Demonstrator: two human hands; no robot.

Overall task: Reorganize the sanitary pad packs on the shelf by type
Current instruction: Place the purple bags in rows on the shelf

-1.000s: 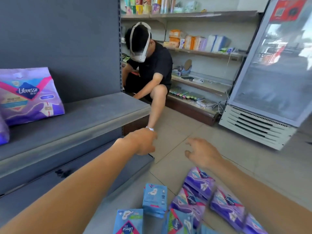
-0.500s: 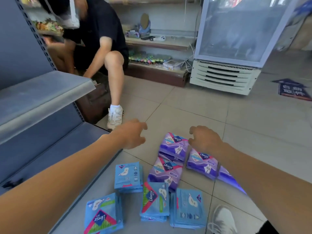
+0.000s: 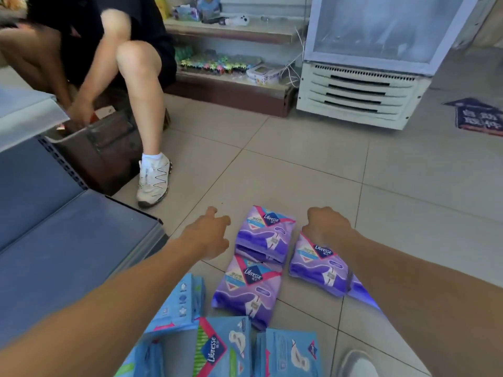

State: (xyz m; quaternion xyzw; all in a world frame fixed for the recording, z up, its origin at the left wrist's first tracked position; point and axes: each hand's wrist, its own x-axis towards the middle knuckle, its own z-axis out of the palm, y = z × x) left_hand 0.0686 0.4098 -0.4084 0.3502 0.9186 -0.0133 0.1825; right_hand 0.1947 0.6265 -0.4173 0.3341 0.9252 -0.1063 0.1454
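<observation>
1. Nearest, blue Libresse packs [image 3: 220, 349] lie flat on the tiled floor [image 3: 299, 170], with another blue pack [image 3: 185, 300] just left beside the grey bottom shelf [image 3: 68, 240].
2. Beyond them sit purple Libresse packs: one in the middle [image 3: 247, 289], a stacked pair [image 3: 265, 234] farther on, and one to the right [image 3: 318, 268].
3. The left hand [image 3: 209, 232] hovers just left of the stacked pair, fingers spread and loosely bent, holding nothing.
4. The right hand [image 3: 326, 227] is above the far corner of the right purple pack, fingers curled under; whether it touches or grips the pack cannot be told.
5. Far left, another person [image 3: 130, 58] crouches over a brown box [image 3: 100, 148]; far right stands a white cooler [image 3: 364, 77].
</observation>
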